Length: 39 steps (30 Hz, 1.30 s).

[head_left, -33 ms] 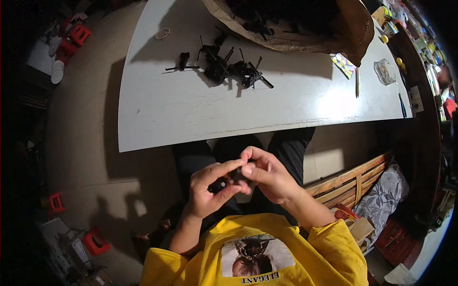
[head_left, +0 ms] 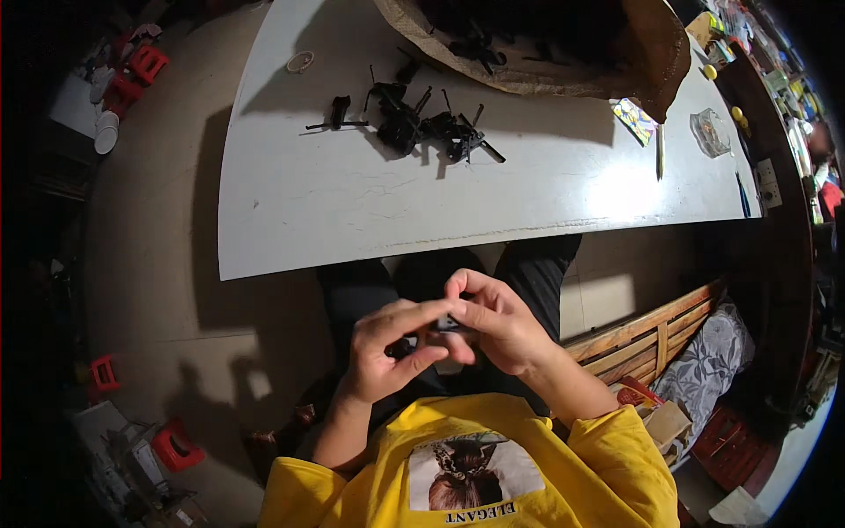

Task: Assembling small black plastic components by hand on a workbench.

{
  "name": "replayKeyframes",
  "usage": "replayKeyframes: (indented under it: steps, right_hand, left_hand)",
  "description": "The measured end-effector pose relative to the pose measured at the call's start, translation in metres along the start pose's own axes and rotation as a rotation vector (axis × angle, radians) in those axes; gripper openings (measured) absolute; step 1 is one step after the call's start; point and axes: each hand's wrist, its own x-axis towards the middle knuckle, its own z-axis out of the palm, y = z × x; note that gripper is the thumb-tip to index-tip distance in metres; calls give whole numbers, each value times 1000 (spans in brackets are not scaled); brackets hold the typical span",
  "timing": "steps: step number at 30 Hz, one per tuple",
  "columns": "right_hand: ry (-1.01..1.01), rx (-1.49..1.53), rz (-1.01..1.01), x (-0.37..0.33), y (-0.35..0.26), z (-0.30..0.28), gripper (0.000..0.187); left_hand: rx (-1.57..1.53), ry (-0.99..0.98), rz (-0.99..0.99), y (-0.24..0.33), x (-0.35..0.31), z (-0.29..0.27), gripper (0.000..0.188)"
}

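Both my hands meet above my lap, in front of the table edge. Between their fingertips is a small black part (head_left: 449, 323), mostly covered by fingers, so its exact shape cannot be made out. My right hand (head_left: 500, 324) is closed, pinching the part with thumb and fingers. Curled around it from the other side is my left hand (head_left: 383, 341), its index finger reaching to the right thumb. Something dark also shows inside the left palm. On the table lies a loose pile of black plastic parts (head_left: 400, 132) with thin rods, and a single similar piece (head_left: 339, 114) beside it.
A large brown sack (head_left: 528, 84) of black parts lies open at the table's (head_left: 308, 211) far side. Towards the right are a glass ashtray (head_left: 709, 132), a pen (head_left: 660, 154) and a colourful packet (head_left: 634, 121). A wooden bench (head_left: 651, 339) stands to my right.
My left fingers have shifted slightly right against the right thumb. More of the small black part shows between the fingertips.
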Motion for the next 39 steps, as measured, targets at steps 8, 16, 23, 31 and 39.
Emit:
replayKeyframes:
  steps: [8, 16, 23, 31, 39]
  right_hand:
    - [-59, -24, 111, 0, 8, -8, 15]
    - [74, 101, -67, -3, 29, 11, 26]
    - [-201, -384, 16, -18, 28, -6, 26]
    - [-406, -886, 14, -29, 20, -10, 30]
    - [154, -1594, -610, 13, -31, -14, 18]
  left_hand:
    - [84, -56, 179, -3, 2, -5, 28]
    - [96, 89, 144, -4, -7, 7, 30]
    - [43, -134, 151, -5, -6, -15, 30]
    - [-169, -439, 174, -13, -7, -18, 25]
    - [325, -356, -94, -19, -8, -8, 26]
